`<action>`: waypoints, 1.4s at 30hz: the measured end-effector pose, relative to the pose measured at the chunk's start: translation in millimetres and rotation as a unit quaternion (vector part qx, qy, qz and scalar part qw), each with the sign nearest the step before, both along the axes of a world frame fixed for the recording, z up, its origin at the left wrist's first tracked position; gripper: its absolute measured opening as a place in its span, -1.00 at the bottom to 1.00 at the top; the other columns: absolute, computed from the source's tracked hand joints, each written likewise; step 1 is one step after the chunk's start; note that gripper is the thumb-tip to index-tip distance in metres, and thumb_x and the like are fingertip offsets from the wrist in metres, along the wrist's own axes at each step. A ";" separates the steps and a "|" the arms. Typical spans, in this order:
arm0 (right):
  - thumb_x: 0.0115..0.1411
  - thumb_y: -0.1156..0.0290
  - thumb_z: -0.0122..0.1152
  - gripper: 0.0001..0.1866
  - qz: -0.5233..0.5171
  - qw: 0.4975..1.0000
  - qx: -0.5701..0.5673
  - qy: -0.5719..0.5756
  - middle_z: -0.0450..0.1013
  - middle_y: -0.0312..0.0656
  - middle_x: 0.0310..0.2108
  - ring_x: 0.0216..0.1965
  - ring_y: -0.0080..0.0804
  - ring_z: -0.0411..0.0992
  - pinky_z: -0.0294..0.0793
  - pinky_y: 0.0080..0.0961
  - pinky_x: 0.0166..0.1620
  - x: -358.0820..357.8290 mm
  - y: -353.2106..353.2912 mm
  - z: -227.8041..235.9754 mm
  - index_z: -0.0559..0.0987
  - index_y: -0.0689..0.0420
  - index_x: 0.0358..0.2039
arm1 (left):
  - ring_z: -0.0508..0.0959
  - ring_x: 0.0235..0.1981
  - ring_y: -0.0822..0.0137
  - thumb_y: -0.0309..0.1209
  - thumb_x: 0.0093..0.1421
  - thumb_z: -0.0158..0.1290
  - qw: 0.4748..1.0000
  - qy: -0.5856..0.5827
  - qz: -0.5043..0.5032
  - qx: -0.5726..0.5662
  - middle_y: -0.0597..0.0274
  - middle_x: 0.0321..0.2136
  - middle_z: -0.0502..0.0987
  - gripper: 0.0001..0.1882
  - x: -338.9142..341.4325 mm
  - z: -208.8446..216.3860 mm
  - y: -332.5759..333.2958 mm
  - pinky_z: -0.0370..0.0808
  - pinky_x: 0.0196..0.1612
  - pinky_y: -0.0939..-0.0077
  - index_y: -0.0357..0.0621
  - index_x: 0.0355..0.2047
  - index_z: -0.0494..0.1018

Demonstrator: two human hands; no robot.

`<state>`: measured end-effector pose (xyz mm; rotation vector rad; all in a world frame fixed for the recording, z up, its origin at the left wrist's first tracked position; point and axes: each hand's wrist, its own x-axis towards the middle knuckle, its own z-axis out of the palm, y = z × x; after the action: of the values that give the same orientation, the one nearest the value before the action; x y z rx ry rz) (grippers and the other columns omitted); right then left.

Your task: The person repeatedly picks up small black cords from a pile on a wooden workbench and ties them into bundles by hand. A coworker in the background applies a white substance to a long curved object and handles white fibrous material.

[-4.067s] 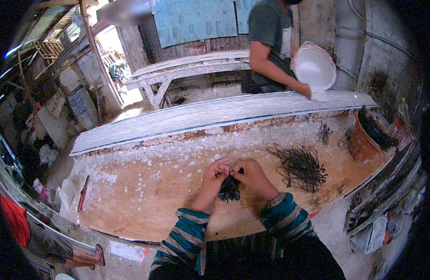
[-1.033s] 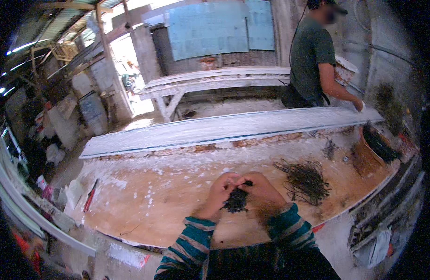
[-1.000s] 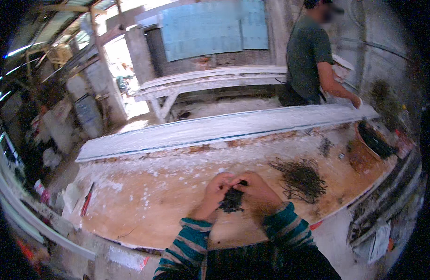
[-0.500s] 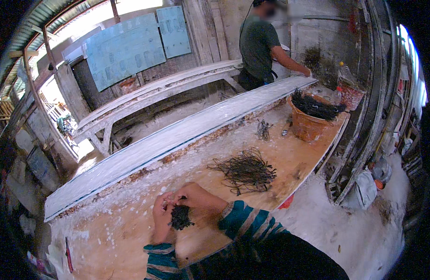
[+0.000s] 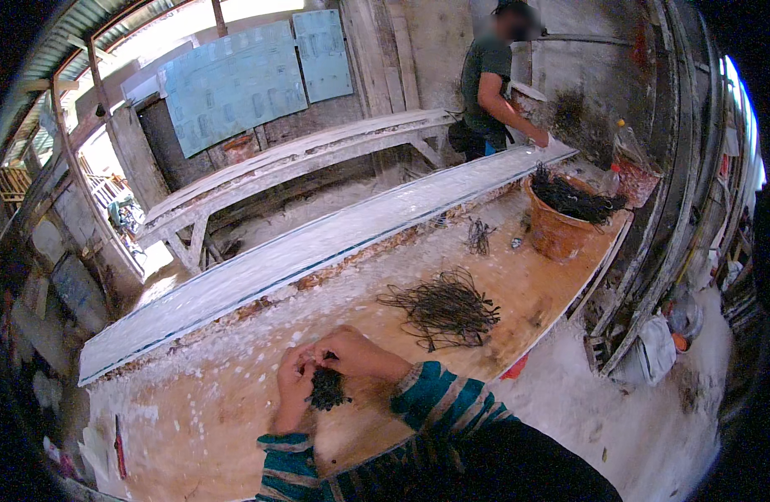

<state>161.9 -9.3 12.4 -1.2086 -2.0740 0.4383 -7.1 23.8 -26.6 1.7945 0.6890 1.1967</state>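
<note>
My left hand (image 5: pixel 294 381) and my right hand (image 5: pixel 351 353) meet over the wooden tabletop, fingers closed and pinched together. Between and below them hangs a bundle of thin black cords (image 5: pixel 327 390), its dark knobby ends fanned out beneath my fingers. Both hands appear to grip its upper part, though my fingers cover most of that. A loose heap of black cords (image 5: pixel 442 309), looped and tangled, lies on the table to the right, a little beyond my right hand.
A long white board (image 5: pixel 318 251) with a blue edge line runs along the table's far side. Farther right are a small clump of cords (image 5: pixel 479 237) and an orange bucket (image 5: pixel 560 230) filled with black cords. A person (image 5: pixel 489 92) stands behind the board's far end. A red pen-like stick (image 5: pixel 120 448) lies near left.
The person at the back has shifted to the right along the board. My hands stay together on the bundle with barely any movement; the view has tilted slightly.
</note>
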 end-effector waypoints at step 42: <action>-0.09 0.16 0.26 -0.81 -0.051 0.998 0.008 -0.025 0.39 -0.40 -0.17 0.07 -0.19 0.15 -0.13 0.28 0.05 -10.5 -9.5 1.2 0.49 -0.05 -0.56 | 0.49 -0.38 0.31 -0.61 0.04 0.00 0.983 0.067 0.072 0.156 0.20 -0.41 0.43 -0.89 -9.8 47.0 -29.4 0.44 -0.31 0.51 -0.21 -0.37 0.40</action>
<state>151.4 -18.8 13.6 -1.3208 -2.0430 0.3469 -16.8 -5.5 20.3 2.1300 0.7500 1.3482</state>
